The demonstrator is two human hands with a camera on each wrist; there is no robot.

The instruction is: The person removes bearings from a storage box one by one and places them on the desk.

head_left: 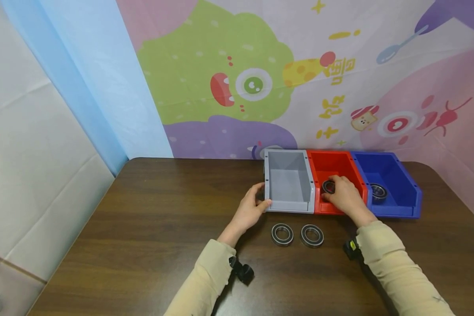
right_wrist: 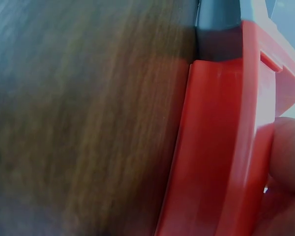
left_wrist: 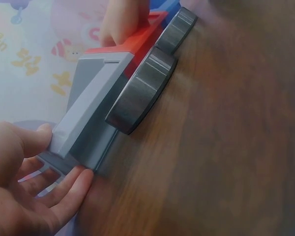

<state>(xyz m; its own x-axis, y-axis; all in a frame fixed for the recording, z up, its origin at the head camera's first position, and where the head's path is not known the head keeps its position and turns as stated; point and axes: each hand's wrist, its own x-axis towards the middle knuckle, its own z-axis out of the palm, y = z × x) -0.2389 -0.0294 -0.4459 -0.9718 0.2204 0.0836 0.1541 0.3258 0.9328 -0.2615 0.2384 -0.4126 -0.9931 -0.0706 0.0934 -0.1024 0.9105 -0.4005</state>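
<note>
My left hand [head_left: 249, 210] grips the front left corner of the grey bin [head_left: 289, 206], its thumb on the rim and its fingers along the side. Reaching into the red bin [head_left: 333, 159], my right hand [head_left: 346, 196] holds a ball bearing [head_left: 328, 187] between thumb and fingers. The right wrist view shows only part of that hand, behind the red front wall [right_wrist: 206, 147]; the bearing is hidden there. Two more ball bearings, a left one [head_left: 274, 235] and a right one [head_left: 305, 239], lie flat on the table before the bins.
The blue bin [head_left: 414, 193] stands at the right end of the row, with a bearing [head_left: 378, 199] inside near its front left. The three bins stand side by side at the back of the wooden table [head_left: 162, 245], against a printed cloth [head_left: 237, 44].
</note>
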